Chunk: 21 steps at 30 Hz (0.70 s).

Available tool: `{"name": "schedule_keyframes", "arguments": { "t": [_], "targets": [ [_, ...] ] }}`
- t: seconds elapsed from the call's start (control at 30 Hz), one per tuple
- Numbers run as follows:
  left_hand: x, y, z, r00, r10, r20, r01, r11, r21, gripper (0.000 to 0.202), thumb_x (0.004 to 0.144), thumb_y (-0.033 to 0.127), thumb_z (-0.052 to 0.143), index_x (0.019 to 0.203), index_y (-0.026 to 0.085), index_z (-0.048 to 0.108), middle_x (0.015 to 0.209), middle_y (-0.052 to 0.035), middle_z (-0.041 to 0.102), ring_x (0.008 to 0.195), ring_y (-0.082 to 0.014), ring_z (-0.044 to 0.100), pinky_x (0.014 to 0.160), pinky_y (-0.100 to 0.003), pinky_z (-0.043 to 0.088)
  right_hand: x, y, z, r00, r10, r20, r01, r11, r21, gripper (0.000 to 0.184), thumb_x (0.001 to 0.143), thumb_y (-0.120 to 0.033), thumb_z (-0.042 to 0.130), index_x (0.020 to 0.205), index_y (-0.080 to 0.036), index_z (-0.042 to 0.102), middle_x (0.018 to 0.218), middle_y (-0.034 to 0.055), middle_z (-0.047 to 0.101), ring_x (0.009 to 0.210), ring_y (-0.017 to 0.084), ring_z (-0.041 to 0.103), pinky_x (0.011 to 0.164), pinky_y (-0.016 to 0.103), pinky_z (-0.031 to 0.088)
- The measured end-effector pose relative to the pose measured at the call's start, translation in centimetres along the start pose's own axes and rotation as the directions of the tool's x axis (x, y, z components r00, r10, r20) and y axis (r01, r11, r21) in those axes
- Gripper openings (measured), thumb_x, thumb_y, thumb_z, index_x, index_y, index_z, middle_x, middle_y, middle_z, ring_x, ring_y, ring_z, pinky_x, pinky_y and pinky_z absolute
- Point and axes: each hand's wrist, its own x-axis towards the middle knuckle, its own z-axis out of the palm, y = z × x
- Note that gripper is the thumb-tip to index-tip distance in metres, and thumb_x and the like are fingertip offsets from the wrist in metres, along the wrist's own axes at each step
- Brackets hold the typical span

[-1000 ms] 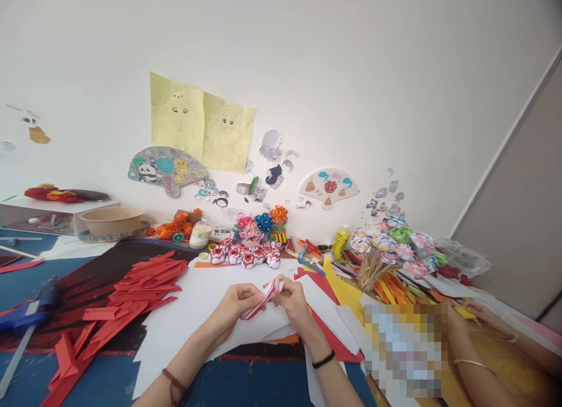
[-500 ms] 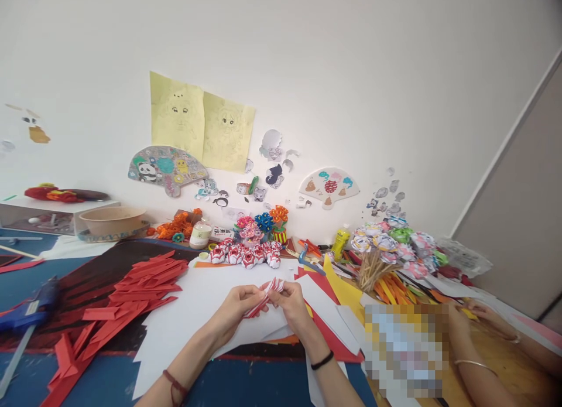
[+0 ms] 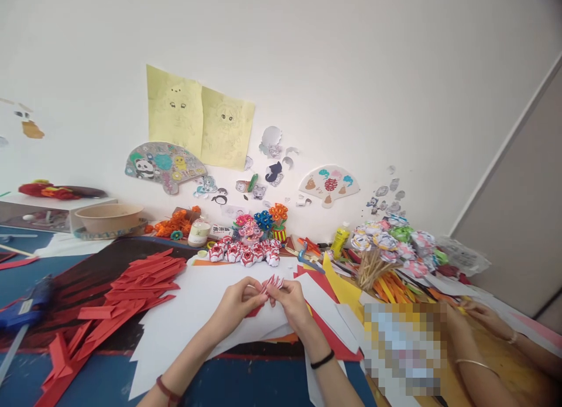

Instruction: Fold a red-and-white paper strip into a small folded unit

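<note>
Between my two hands is a red-and-white folded paper piece [image 3: 274, 281] with pointed, pleated ends, held above white paper sheets [image 3: 197, 301]. My left hand [image 3: 239, 304] pinches its left side between thumb and fingers. On the other side, my right hand [image 3: 290, 300] grips it, thumb on top. Part of the paper is hidden behind my fingers. Just beyond my hands, several red-and-white paper flowers [image 3: 246, 253] sit in a cluster. To the left lies a heap of folded red paper strips [image 3: 140, 284].
A blue glue gun [image 3: 28, 307] lies at far left, near a tan basin [image 3: 108, 216]. A white-labelled bottle [image 3: 199, 232] and yellow bottle [image 3: 341, 239] stand toward the wall. Paper flowers on sticks [image 3: 381, 243] lie right. A co-worker's hands [image 3: 478, 313] work at far right.
The folded paper has turned in my fingers, so its pointed ends now face up more. My left hand has shifted slightly and its fingers have risen. The view has moved a little.
</note>
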Motion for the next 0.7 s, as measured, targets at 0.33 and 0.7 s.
{"name": "schedule_keyframes", "arguments": {
  "t": [0.33, 0.7],
  "targets": [
    [-0.1, -0.5, -0.4, 0.999, -0.002, -0.053, 0.019, 0.946, 0.324, 0.03, 0.076, 0.047, 0.062, 0.08, 0.017, 0.059, 0.056, 0.001, 0.063, 0.05, -0.0136, 0.054, 0.051, -0.021, 0.036, -0.1, 0.1, 0.4, 0.998, 0.063, 0.008, -0.062, 0.996, -0.068, 0.036, 0.07, -0.048, 0.074, 0.066, -0.012, 0.071, 0.054, 0.0015, 0.062, 0.05, 0.011, 0.053, 0.053, 0.023, 0.042],
    [-0.1, 0.0, -0.7, 0.995, 0.058, 0.08, -0.091, 0.851, 0.518, 0.028, 0.081, 0.038, 0.057, 0.066, 0.016, 0.066, 0.052, 0.0017, 0.058, 0.05, -0.0118, 0.049, 0.053, -0.02, 0.032, 0.1, 0.6, 0.0, 0.996, 0.052, 0.076, -0.047, 0.997, -0.064, 0.027, 0.073, -0.04, 0.074, 0.071, -0.013, 0.069, 0.056, -0.0009, 0.058, 0.053, 0.01, 0.05, 0.054, 0.022, 0.04]
  ]
}}
